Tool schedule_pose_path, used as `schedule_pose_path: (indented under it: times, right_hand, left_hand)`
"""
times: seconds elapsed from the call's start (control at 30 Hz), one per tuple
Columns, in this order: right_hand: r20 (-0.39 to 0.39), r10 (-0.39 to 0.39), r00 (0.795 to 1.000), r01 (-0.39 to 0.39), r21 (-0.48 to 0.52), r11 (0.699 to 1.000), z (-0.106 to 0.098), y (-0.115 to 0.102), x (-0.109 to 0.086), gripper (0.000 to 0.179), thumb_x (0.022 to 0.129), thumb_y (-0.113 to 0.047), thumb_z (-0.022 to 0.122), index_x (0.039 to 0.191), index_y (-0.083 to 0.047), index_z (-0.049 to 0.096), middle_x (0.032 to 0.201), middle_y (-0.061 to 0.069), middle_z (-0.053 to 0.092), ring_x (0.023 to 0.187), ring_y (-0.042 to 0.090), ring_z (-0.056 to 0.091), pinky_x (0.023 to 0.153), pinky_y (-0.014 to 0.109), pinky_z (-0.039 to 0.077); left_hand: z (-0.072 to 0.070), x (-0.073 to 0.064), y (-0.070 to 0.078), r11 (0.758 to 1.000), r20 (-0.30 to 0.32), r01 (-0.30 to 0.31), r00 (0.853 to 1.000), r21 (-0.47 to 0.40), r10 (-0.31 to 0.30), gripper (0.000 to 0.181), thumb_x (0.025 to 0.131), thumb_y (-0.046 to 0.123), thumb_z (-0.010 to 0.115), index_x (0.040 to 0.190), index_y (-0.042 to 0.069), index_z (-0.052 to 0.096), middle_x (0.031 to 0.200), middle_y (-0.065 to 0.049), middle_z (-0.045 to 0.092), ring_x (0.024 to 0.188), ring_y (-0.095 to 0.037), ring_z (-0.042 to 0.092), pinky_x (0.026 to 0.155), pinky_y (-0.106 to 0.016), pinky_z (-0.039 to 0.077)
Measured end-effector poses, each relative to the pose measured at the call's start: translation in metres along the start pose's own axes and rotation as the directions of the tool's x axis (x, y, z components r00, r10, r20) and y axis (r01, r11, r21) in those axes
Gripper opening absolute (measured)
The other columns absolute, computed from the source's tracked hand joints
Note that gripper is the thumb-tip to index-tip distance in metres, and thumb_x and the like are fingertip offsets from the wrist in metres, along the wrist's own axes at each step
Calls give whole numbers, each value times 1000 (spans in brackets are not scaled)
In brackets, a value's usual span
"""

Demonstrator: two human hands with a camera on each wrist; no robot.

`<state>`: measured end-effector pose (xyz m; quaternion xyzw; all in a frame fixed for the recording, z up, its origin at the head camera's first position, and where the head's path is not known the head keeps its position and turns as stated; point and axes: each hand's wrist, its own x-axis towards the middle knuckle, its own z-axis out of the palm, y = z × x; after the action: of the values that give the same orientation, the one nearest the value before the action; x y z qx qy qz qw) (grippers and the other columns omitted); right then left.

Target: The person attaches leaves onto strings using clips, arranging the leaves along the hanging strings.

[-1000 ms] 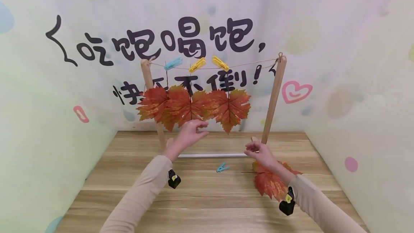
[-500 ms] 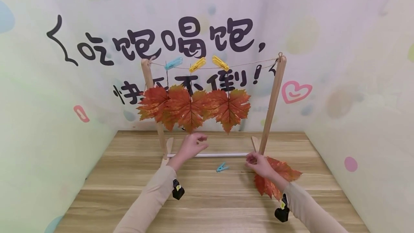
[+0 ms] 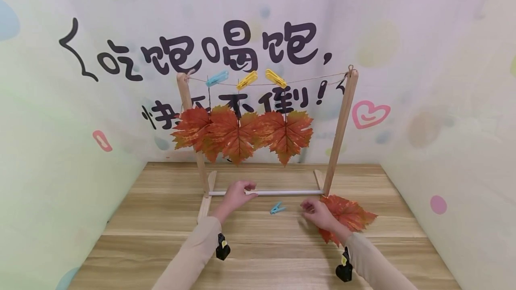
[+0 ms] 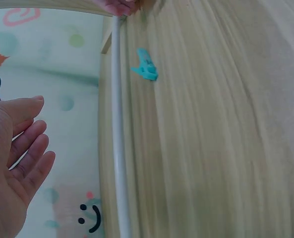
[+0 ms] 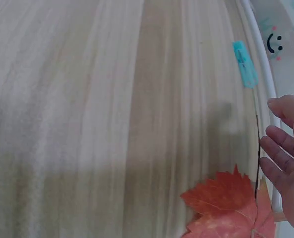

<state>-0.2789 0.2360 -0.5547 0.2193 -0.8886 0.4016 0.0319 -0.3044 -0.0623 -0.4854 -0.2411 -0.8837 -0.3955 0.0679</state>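
My left hand point(image 3: 237, 197), fingers loosely bent and holding nothing, is over the frame's white bottom rod point(image 3: 282, 193). Between the hands a blue clothespin point(image 3: 277, 208) lies on the table; the left wrist view shows this clothespin point(image 4: 146, 65) beside the rod. My right hand point(image 3: 319, 214) hovers by the loose red maple leaf point(image 3: 352, 215), partly covering it. In the right wrist view its fingers point(image 5: 278, 153) are relaxed near the leaf's dark stem point(image 5: 258, 148), with nothing held. Three orange-red leaves hang above, including a right-hand leaf point(image 3: 285, 135).
A wooden frame with a left post point(image 3: 184, 91) and right post point(image 3: 340, 133) carries a string point(image 3: 312, 78). One blue clip point(image 3: 217, 78) and two yellow clips, one a right yellow clip point(image 3: 276, 78), pinch the leaf stems there. A printed curtain point(image 3: 443, 79) stands behind the table point(image 3: 258, 245).
My left hand has come down from the hanging leaves to the rod. My right hand has lowered toward the table, slightly left, by the loose leaf. The hung leaves stay put.
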Motion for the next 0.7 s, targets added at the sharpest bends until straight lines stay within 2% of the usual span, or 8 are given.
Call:
schedule_pose_path:
  times: [0.13,0.27,0.47,0.57,0.7]
  right_hand:
    - [7,-39,999,39,-64,997,5,4,-1,15,78,1,65,92,4,62,85,11,64,79,23,60,69,31,51]
    - [3,-61,998,61,-78,995,9,4,-4,14,77,2,66,90,3,63,84,12,64,78,23,62,68,31,51]
    - [21,-69,997,71,-146,987,10,3,-6,9,77,3,66,84,-2,64,82,7,63,78,18,61,68,28,50]
    - [27,-87,996,90,-184,979,9,3,-6,6,78,2,65,81,-4,65,80,6,64,77,16,60,67,28,50]
    - [30,-85,996,89,-183,979,6,1,-6,10,78,5,62,81,-4,66,80,7,65,76,15,59,66,28,50]
  left_hand:
    - [7,-6,-6,1000,34,20,999,-19,-20,25,78,7,70,100,-4,65,93,-15,67,85,-24,62,73,-32,52]
    - [10,-12,-8,998,68,47,997,-39,-45,25,79,9,68,101,-4,65,95,-15,66,88,-25,61,75,-35,51]
    - [17,-19,-9,995,84,81,994,-56,-76,24,80,7,66,101,-4,65,96,-14,66,88,-24,61,74,-33,50]
    - [22,-21,-11,995,92,99,991,-33,-95,25,80,8,66,102,-3,65,95,-10,66,87,-22,60,73,-31,50]
    - [28,-23,-11,995,88,95,992,-33,-92,26,78,8,68,101,-5,64,94,-11,66,86,-23,61,72,-31,51]
